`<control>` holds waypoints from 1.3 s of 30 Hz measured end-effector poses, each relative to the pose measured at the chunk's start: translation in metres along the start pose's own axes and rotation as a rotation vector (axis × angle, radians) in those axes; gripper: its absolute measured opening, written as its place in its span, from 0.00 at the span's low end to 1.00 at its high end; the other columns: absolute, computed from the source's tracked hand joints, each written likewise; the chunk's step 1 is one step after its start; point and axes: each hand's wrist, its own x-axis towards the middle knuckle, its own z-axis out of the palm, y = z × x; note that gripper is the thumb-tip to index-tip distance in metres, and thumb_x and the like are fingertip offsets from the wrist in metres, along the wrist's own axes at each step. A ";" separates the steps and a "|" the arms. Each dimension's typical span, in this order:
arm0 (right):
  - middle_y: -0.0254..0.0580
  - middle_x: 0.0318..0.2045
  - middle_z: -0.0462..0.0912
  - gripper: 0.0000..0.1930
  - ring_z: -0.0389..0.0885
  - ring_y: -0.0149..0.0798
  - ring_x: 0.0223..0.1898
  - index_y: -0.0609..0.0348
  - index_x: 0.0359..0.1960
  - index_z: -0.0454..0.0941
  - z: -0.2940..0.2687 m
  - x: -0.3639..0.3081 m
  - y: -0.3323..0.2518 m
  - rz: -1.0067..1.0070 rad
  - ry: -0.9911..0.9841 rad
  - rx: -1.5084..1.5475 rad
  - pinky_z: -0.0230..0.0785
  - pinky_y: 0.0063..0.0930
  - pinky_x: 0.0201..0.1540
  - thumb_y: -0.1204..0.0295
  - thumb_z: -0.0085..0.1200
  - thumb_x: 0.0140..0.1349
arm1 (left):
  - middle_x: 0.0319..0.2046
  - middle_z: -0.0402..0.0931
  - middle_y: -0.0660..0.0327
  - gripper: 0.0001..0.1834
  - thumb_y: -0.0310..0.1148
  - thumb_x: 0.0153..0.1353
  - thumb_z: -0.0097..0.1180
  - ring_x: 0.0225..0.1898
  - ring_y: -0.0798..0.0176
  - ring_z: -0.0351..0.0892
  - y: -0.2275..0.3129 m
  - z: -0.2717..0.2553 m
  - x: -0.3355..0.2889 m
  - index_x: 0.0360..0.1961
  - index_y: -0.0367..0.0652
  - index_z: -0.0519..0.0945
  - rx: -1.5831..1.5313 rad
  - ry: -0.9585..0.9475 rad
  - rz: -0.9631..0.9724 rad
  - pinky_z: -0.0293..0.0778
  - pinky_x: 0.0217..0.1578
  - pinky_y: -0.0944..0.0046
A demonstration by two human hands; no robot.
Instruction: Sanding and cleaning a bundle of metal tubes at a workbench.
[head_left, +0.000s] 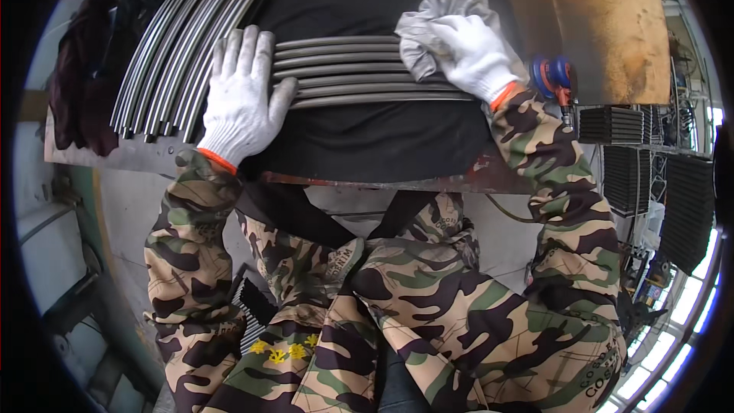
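Several grey metal rods (348, 69) lie side by side, running left to right across a black cloth (367, 138) on the table. My left hand (241, 95), in a white knit glove, lies flat with fingers stretched over their left ends. At the right ends, my right hand (474, 53), also gloved, is closed on a crumpled grey rag (420, 38) pressed against the rods. Part of the rag and the right rod ends are hidden under that hand.
More metal rods (191, 38) lie lengthwise at the table's left, beside a dark bundled cloth (88, 80). Right of my right hand sits a blue and red power tool (554, 80). A worn tan board (619, 23) covers the far right. Stacked dark rods (612, 125) stand beyond the table.
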 end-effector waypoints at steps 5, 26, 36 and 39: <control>0.43 0.44 0.89 0.20 0.86 0.51 0.46 0.55 0.57 0.84 -0.028 0.029 -0.030 0.042 0.367 -0.006 0.77 0.47 0.54 0.64 0.60 0.65 | 0.72 0.65 0.32 0.37 0.42 0.69 0.57 0.76 0.27 0.59 0.009 -0.002 -0.011 0.73 0.27 0.67 -0.039 0.041 0.018 0.51 0.77 0.34; 0.43 0.47 0.85 0.17 0.83 0.52 0.48 0.53 0.49 0.84 -0.014 0.007 0.030 -0.099 -0.155 -0.042 0.76 0.47 0.53 0.68 0.66 0.57 | 0.74 0.60 0.31 0.35 0.31 0.68 0.53 0.77 0.25 0.54 0.012 -0.020 -0.024 0.74 0.24 0.64 -0.137 -0.091 -0.008 0.48 0.79 0.35; 0.53 0.59 0.82 0.37 0.80 0.55 0.62 0.56 0.67 0.76 -0.080 0.005 0.052 0.094 0.081 -0.326 0.69 0.49 0.68 0.55 0.71 0.56 | 0.76 0.59 0.32 0.48 0.46 0.63 0.66 0.78 0.25 0.53 0.019 -0.033 -0.018 0.76 0.28 0.63 -0.109 -0.118 -0.028 0.49 0.78 0.36; 0.60 0.64 0.78 0.45 0.76 0.59 0.66 0.62 0.69 0.73 -0.032 -0.016 0.015 -0.072 -0.059 0.230 0.67 0.50 0.71 0.51 0.74 0.52 | 0.75 0.61 0.34 0.49 0.46 0.60 0.69 0.78 0.27 0.55 0.011 -0.035 -0.016 0.76 0.30 0.64 -0.091 -0.185 -0.035 0.52 0.78 0.38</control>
